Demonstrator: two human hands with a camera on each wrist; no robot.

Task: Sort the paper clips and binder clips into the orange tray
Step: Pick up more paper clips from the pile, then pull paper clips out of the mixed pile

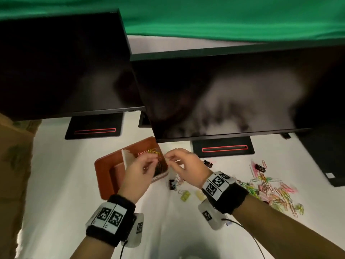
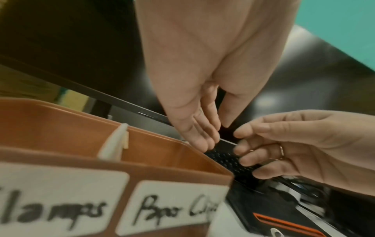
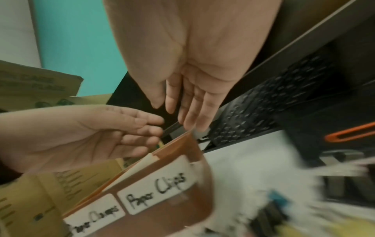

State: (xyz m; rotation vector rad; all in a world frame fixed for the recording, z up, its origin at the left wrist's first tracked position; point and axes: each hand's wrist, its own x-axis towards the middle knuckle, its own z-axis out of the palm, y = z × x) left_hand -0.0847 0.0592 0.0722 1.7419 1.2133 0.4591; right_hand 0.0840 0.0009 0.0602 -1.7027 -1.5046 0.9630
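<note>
In the head view, the left hand (image 1: 139, 170) and the right hand (image 1: 186, 168) hover over the orange tray (image 1: 104, 165), fingers loosely curled; whether they pinch a clip is not clear. Paper clips (image 1: 276, 191) and binder clips (image 1: 260, 167) lie scattered on the white table (image 1: 61, 176).

In the left wrist view, both hands' fingers look relaxed above the tray's "Paper Clips" compartment.

The right wrist view shows the same.

The paper clips are probably light, thin and slippery; pinching one by its wire loop seems best.
</note>
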